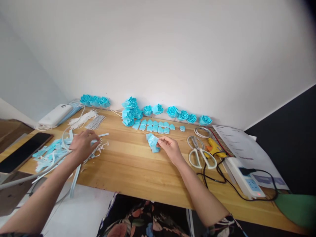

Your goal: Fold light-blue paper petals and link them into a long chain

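My right hand (pixel 170 148) pinches a small stack of light blue fabric pieces (pixel 153 143) against the wooden table (pixel 130 164), near its middle. My left hand (pixel 82 144) reaches into a heap of cut blue mask scraps and white strips (pixel 51 153) at the left, fingers curled over the pile. What the left fingers hold, if anything, is hidden. Behind the right hand, small blue petal pieces (pixel 154 126) lie in rows. Finished blue fabric roses (pixel 133 110) line the wall.
White-handled scissors (pixel 198 153) and a yellow glue gun (pixel 214 148) lie right of my right hand. A power strip (pixel 248 182) with black cables sits further right on papers (pixel 243 146). A black phone (pixel 23 151) and a white power bank (pixel 55 115) are at the left.
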Tool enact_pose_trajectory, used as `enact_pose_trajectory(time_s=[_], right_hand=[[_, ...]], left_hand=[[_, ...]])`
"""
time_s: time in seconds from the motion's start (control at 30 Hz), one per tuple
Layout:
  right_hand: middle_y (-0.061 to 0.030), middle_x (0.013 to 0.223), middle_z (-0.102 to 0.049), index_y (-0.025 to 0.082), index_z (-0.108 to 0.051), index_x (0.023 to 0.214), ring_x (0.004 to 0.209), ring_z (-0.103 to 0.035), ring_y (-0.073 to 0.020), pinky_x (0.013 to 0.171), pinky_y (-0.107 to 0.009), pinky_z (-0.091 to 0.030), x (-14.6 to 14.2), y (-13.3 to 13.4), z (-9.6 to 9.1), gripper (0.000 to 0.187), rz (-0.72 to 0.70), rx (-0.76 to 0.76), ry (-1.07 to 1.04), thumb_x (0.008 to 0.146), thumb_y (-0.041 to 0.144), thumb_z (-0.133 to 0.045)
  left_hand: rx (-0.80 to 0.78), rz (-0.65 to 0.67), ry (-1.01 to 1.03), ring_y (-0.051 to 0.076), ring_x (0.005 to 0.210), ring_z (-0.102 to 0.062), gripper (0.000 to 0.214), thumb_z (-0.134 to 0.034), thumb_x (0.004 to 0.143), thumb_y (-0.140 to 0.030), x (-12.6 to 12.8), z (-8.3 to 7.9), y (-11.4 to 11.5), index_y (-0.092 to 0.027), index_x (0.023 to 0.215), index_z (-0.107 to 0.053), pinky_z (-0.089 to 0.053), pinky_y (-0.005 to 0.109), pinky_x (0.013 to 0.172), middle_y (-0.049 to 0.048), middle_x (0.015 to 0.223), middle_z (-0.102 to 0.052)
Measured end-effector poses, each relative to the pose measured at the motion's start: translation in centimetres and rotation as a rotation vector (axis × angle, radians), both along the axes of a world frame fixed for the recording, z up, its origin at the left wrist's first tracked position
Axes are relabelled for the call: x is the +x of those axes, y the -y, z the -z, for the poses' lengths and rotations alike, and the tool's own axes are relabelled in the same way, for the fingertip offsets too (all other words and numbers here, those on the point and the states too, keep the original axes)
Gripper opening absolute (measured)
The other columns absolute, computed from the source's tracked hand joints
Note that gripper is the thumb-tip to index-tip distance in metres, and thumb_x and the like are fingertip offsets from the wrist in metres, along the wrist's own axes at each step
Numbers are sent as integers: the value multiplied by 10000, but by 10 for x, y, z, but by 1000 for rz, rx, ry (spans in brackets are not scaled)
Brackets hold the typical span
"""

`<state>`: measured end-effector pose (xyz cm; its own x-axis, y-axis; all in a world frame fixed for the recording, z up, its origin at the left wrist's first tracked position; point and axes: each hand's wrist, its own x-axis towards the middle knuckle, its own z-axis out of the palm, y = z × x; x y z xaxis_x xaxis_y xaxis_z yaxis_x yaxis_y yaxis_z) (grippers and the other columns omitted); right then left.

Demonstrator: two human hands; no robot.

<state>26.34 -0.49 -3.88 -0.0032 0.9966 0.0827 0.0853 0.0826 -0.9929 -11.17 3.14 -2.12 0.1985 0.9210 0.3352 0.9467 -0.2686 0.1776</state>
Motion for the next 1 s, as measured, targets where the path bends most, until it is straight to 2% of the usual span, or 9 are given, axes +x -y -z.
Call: enact_pose_trajectory(time_s=[0.07,0.13,0.23,0.3,0.4,0.6,0.8,0.9,1.0], right_hand=[[-27,706,-673,191,-650,798,696,-631,-184,663,-293,-507,-1,2,-1,204,-53,10,32,782,392,-612],[-22,707,-674,198,-649,788,691,-631,-181,663,-292,-508,-3,4,-3,184,-93,32,82,787,376,-604],[-19,718,-686,209,-654,779,687,-638,-181,676,-298,-507,-4,8,-8,162,-121,94,203,801,353,-585],[-19,716,-693,211,-665,780,679,-643,-181,681,-299,-503,-5,9,-10,153,-127,144,283,810,331,-574],[-16,717,-699,215,-676,786,677,-646,-180,679,-290,-494,-4,9,-10,148,-121,209,353,818,306,-563],[-9,706,-685,219,-684,779,663,-624,-171,669,-278,-483,-2,7,-9,151,-71,244,399,816,307,-566],[-34,805,-703,204,-691,878,757,-649,-191,692,-291,-511,-1,6,-9,267,-91,92,137,829,428,-556],[-23,741,-690,196,-677,829,722,-644,-187,674,-294,-516,-1,4,-8,255,-73,31,72,788,438,-609],[-11,694,-667,193,-656,769,678,-631,-173,649,-282,-503,3,2,-7,237,-6,39,52,775,429,-626]], left_hand=[[102,23,25,340,1078,-542,275,-577,767,-322,16,-5,6,-233,1013,-659,-433,479,879,114,1186,-594],[106,165,152,318,1159,-515,365,-563,801,-316,47,-14,12,-231,1153,-606,-417,484,957,117,1255,-560],[-50,421,399,231,1073,-594,302,-528,856,-316,106,-23,15,-218,1123,-630,-470,382,934,99,1176,-624],[-107,557,482,218,1047,-607,265,-537,863,-321,140,-25,12,-195,1057,-666,-475,364,926,107,1107,-664],[-206,619,465,197,888,-641,257,-578,838,-344,173,-27,5,-182,1006,-686,-505,329,812,89,993,-705],[-374,545,418,132,610,-566,178,-544,811,-261,186,-28,2,-180,779,-699,-403,226,560,8,675,-666],[-346,436,626,109,581,-510,199,-522,810,-292,190,-21,3,-158,737,-649,-369,216,550,-10,635,-619],[-352,409,750,104,569,-492,212,-537,805,-326,195,-23,5,-152,727,-630,-367,212,537,-12,624,-602],[-397,412,842,104,560,-484,267,-522,820,-374,199,-24,3,-152,708,-622,-373,212,537,-15,596,-573]])
